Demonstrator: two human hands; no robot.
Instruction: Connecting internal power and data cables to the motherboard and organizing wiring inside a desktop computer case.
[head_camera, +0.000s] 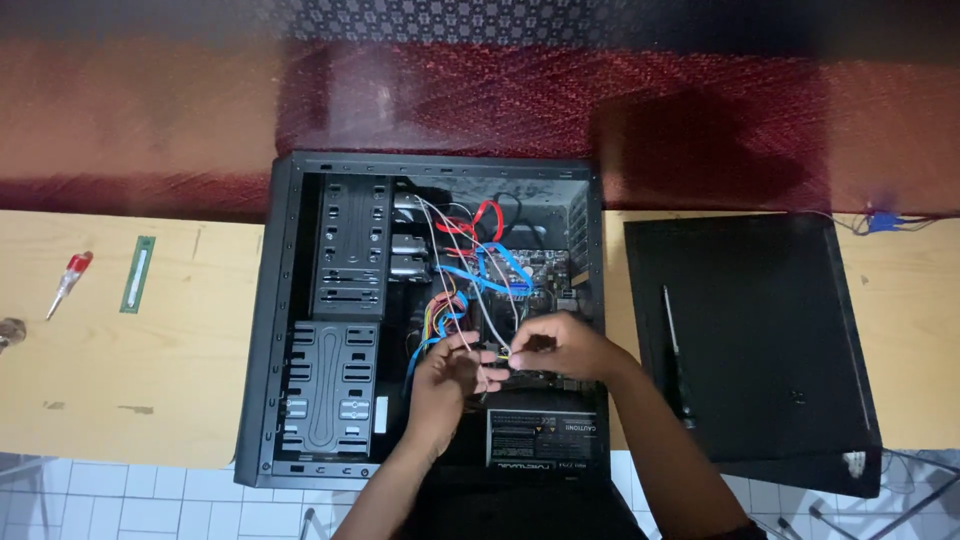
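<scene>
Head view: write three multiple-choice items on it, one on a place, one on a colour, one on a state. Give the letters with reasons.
1. Where does the screwdriver with the red handle lie?
A. on the table left of the case
B. inside the case
C. on the side panel

2. What colour are the flat cables in the case?
A. green
B. blue
C. white

3. How does the case stand?
A. closed, upright
B. on its side, open
C. wrapped in foil

Key:
1 A: the screwdriver lies on the table, beside a green strip, left of the case.
2 B: the flat cables are blue.
3 B: the panel lies to the right, and the left hand and right hand hold wires inside.
</scene>
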